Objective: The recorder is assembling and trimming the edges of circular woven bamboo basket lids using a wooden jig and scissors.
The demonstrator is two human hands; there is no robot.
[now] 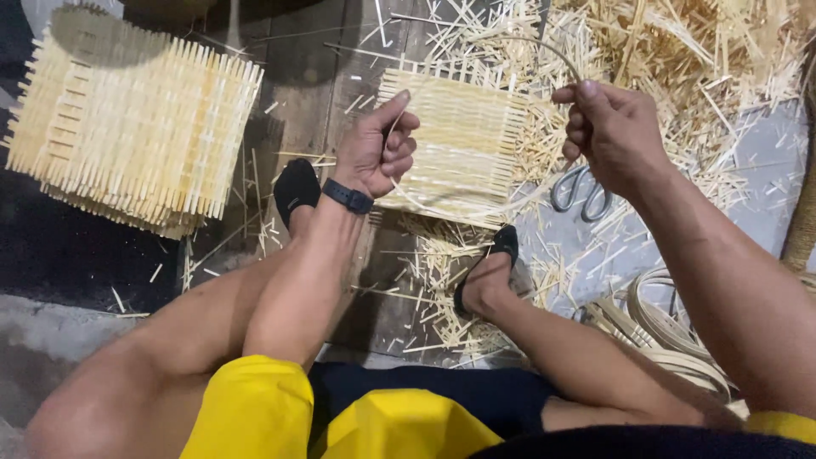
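My left hand (pixel 381 146) is closed around one end of a thin pale cane strip (pixel 518 41), thumb raised. My right hand (pixel 608 127) pinches the other end, so the strip arcs up between both hands and loops below them. Under the hands lies a small woven bamboo mat (pixel 459 140) with slat ends sticking out, resting on the floor between my feet. A black band sits on my left wrist.
A stack of finished woven mats (pixel 127 127) lies at the left. Scissors (pixel 582 189) rest on the floor below my right hand. Bamboo offcuts (pixel 680 51) litter the top right. Coiled cane strips (pixel 663 327) sit beside my right leg.
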